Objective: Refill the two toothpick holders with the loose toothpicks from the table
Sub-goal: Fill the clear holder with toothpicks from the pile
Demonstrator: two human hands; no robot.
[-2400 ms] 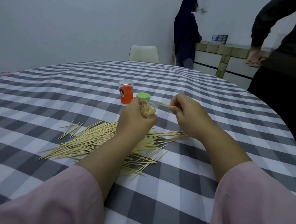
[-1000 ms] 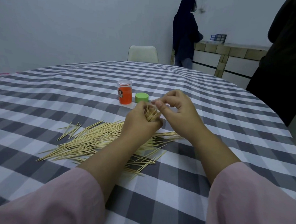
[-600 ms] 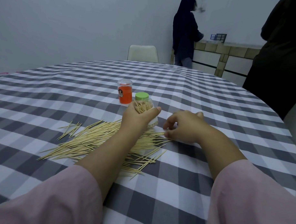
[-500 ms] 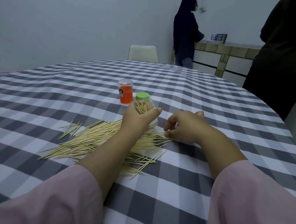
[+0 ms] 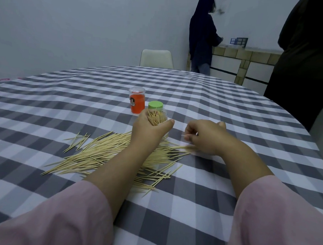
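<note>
Grey-and-white checked tablecloth [image 5: 221,109] carries scattered pale wooden toothpicks [image 5: 104,153]; two holders: left hand [image 5: 149,130] grips the clear toothpick-filled jar [image 5: 160,117], one orange jar [image 5: 137,100] stands capped; right hand [image 5: 204,135] pinches a single toothpick [image 5: 184,135]; one green lid [image 5: 155,105].

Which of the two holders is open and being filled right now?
The clear holder gripped in the left hand, toothpicks sticking out of its open mouth. The orange holder stands apart behind it, untouched.
</note>
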